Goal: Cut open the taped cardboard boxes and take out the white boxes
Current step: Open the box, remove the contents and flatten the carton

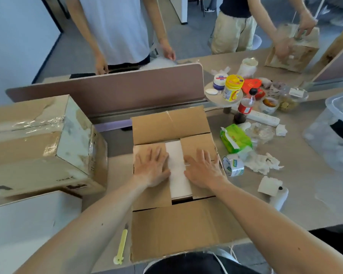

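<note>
Dead centre, the cardboard box (pixel 178 230) is cut open, its outer flaps (pixel 170 123) folded out at twelve and six. My left hand (pixel 151 169) and right hand (pixel 203 171) lie flat, fingers spread, on the inner flaps (pixel 198 143). The white box (pixel 176 155) shows between them, not yet out. At nine, the second box (pixel 28 147) looks taped.

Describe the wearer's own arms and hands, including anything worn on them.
The left forearm and right forearm are bare; no sleeve shows. The left hand and right hand wear no gloves, and no watch, bracelet or ring is visible.
</note>
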